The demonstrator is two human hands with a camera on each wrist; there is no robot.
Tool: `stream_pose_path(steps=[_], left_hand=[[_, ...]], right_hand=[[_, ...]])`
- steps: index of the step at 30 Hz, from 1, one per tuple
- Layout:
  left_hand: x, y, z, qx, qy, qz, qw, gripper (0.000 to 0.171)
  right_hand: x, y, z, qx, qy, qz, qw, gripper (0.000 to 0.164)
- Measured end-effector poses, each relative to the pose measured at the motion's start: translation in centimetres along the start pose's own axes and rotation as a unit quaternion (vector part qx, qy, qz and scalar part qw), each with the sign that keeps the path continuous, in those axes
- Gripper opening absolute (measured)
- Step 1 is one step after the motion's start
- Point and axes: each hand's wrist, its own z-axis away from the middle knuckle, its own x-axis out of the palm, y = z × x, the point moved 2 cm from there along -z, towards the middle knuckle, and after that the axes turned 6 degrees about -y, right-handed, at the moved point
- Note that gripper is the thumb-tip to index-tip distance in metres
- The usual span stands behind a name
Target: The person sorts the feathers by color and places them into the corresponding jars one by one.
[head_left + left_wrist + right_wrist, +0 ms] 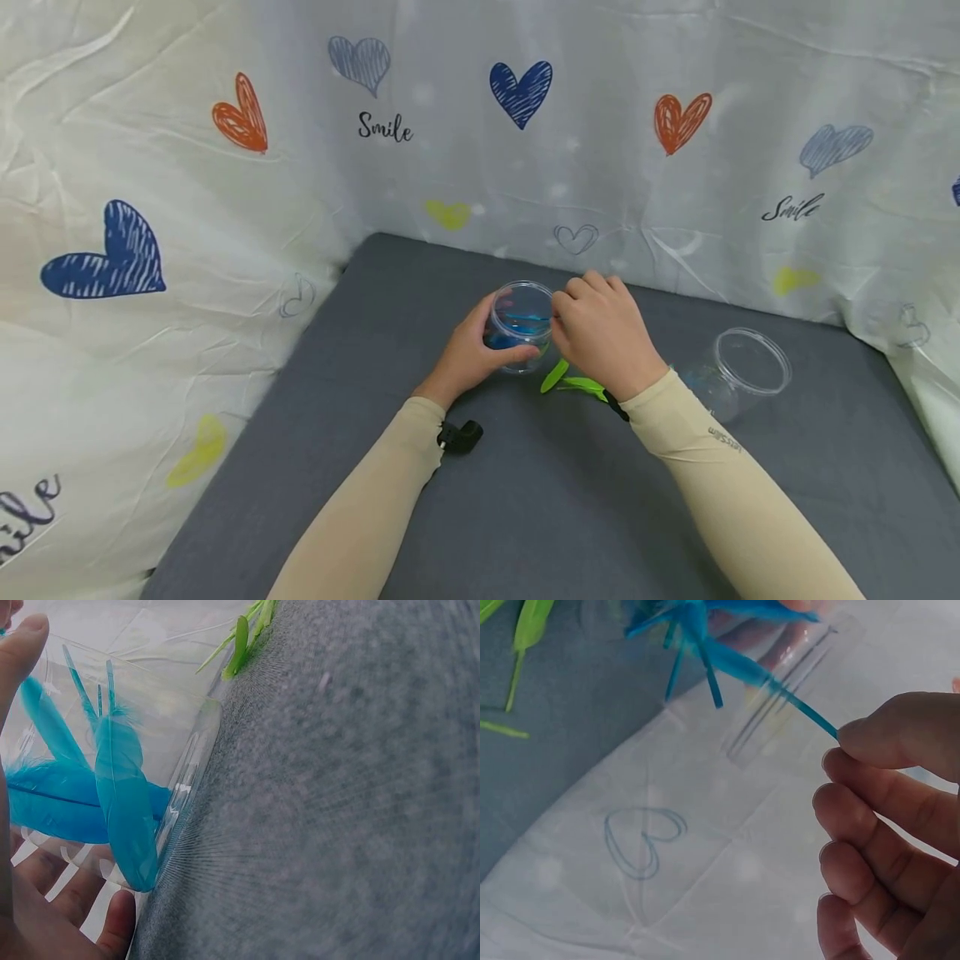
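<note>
My left hand (pixel 468 350) grips a clear, round jar (pixel 504 298), fingers around its far side and thumb across the near wall. Several blue feathers (pixel 124 787) lie inside the jar, some with their quills pointing up. At the jar's rim, my right hand (pixel 603 333) pinches the quill of one blue feather (pixel 810 714) between thumb and index finger. The vane of that feather is still within the jar in the right wrist view. Bright green feathers (pixel 555 377) lie on the table beside the jar, partly hidden by the right hand.
A second clear jar (pixel 784 367) stands to the right, partly behind the right forearm. Dark grey cloth covers the table (pixel 525 517). A white curtain (pixel 450 167) printed with hearts hangs along the back and left edges.
</note>
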Motion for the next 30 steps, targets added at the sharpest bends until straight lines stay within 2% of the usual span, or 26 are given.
stream_pose_path(steps=[10, 15, 20, 30], left_hand=[[0.0, 0.4, 0.0, -0.004, -0.001, -0.012, 0.9999, 0.103], [-0.2, 0.3, 0.0, 0.005, -0.004, -0.008, 0.9999, 0.108], [0.1, 0.4, -0.1, 0.009, -0.01, -0.004, 0.9999, 0.106], [-0.1, 0.0, -0.1, 0.003, -0.003, -0.008, 1.0, 0.103]], right_hand=[[1.0, -0.5, -0.7, -0.002, -0.013, -0.004, 1.0, 0.017], [1.2, -0.5, -0.7, 0.004, -0.03, -0.008, 1.0, 0.009], [0.9, 0.1, 0.7, 0.026, -0.028, -0.025, 0.999, 0.018], [0.6, 2.2, 4.7, 0.054, -0.005, -0.038, 0.998, 0.011]])
